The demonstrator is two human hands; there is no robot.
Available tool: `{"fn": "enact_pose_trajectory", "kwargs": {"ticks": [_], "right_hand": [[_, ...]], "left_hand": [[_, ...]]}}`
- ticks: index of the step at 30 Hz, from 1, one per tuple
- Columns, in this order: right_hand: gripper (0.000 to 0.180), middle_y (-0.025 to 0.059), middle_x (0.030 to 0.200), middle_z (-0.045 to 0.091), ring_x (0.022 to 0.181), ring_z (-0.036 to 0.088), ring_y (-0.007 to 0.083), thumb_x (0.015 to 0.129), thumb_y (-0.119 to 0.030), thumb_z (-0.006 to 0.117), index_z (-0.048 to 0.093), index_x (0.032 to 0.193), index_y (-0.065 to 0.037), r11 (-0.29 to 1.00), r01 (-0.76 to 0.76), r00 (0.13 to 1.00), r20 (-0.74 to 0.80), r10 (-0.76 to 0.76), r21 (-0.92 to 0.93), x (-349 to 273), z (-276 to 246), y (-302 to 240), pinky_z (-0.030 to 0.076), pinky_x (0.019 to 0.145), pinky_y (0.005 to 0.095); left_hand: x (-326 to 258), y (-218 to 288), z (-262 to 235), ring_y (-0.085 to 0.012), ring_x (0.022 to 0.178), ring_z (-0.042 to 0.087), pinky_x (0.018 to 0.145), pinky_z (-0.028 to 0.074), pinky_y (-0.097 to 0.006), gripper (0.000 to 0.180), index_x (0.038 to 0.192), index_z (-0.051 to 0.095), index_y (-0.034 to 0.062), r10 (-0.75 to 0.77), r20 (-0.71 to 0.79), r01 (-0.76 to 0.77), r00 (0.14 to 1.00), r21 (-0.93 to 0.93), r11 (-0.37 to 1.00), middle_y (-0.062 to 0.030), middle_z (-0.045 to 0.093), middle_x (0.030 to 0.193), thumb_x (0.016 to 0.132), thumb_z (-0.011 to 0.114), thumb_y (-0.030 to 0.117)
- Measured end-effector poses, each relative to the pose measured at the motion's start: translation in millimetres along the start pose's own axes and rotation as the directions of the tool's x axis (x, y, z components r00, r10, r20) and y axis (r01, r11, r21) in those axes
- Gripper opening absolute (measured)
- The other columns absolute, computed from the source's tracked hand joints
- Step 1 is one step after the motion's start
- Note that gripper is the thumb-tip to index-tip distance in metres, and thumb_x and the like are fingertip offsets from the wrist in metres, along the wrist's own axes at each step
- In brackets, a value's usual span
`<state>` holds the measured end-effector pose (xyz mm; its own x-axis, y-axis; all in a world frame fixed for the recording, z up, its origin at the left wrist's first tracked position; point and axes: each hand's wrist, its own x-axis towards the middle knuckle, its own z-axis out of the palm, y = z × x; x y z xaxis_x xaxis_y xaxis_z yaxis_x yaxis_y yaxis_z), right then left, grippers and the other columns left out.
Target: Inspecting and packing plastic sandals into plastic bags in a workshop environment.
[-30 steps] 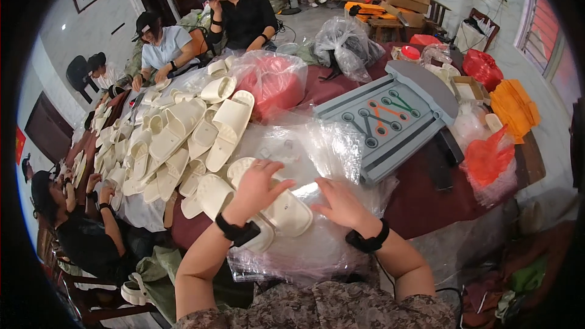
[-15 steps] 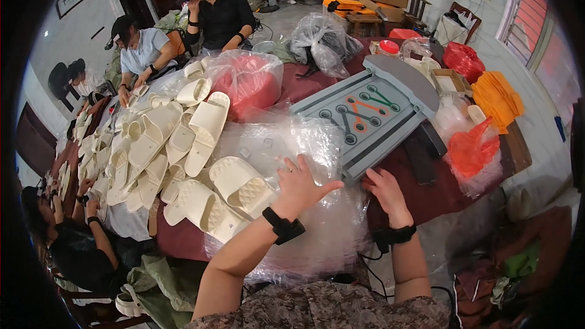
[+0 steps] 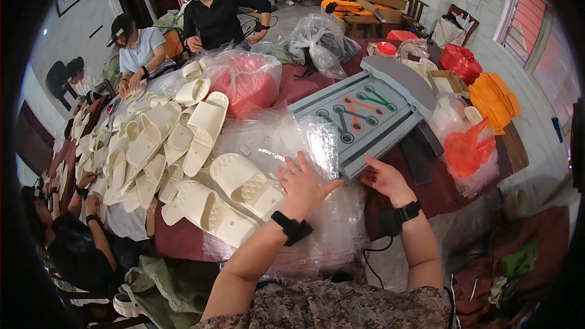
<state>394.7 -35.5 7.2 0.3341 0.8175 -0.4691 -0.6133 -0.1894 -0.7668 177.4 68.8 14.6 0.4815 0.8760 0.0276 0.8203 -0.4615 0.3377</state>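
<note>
My left hand [image 3: 304, 186] hovers palm down with fingers spread over a stack of clear plastic bags [image 3: 329, 231]. Nothing is in it. Just left of it lie two cream slide slippers: one slipper [image 3: 210, 210] is nearer me, the other slipper [image 3: 234, 173] farther off. My right hand [image 3: 385, 183] is at the near corner of a grey plastic frame [image 3: 359, 119] with orange, green and dark rings joined by bars. Its fingers are extended and no object shows in it; whether they touch the frame I cannot tell.
A heap of cream slippers [image 3: 146, 140] covers the left of the dark red table [image 3: 183, 240]. Beyond are a bag of red material [image 3: 244, 79] and a tied clear bag [image 3: 320, 45]. Orange bags [image 3: 493, 100] lie at the right. Several co-workers sit or stand around the left side.
Both my hands have shifted slightly right. Their fingers stay extended. The standing co-worker has lowered a hand from the face, and the other arm is now bent outward.
</note>
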Motion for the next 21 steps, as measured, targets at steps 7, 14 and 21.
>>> {"fn": "enact_pose_trajectory", "kwargs": {"ticks": [7,14,21], "right_hand": [[0.048,0.003,0.114,0.061,0.096,0.06,0.0183,0.084,-0.035,0.079,0.059,0.122,-0.011,0.999,-0.018,0.998,0.058,0.016,0.039,10,4,-10,0.049,0.088,0.0376],[0.069,0.0012,0.108,0.06,0.089,0.057,0.014,0.075,-0.064,0.075,0.059,0.121,-0.015,0.976,-0.009,0.995,-0.096,-0.013,-0.218,12,21,-29,0.046,0.077,0.0292],[0.063,-0.002,0.103,0.062,0.085,0.058,0.014,0.074,-0.06,0.075,0.058,0.118,-0.018,0.99,0.085,0.988,-0.118,-0.098,-0.116,5,34,-62,0.046,0.071,0.0283]], "left_hand": [[-5,2,-6,-0.0669,0.133,0.023,0.108,0.027,-0.066,0.135,0.154,0.005,-0.0041,-0.013,0.04,0.013,0.999,-0.007,1.0,-0.0452,0.02,0.148,0.068,0.064,0.082],[-8,-2,-1,-0.0648,0.136,0.019,0.105,0.028,-0.069,0.131,0.156,0.002,0.0012,0.021,0.064,-0.02,0.998,-0.02,1.0,-0.0406,0.018,0.152,0.07,0.066,0.076],[-6,0,-5,-0.064,0.136,0.02,0.104,0.029,-0.069,0.128,0.157,0.004,0.0048,0.002,0.097,-0.007,0.995,0.056,0.998,-0.0398,0.018,0.152,0.07,0.065,0.076]]}}
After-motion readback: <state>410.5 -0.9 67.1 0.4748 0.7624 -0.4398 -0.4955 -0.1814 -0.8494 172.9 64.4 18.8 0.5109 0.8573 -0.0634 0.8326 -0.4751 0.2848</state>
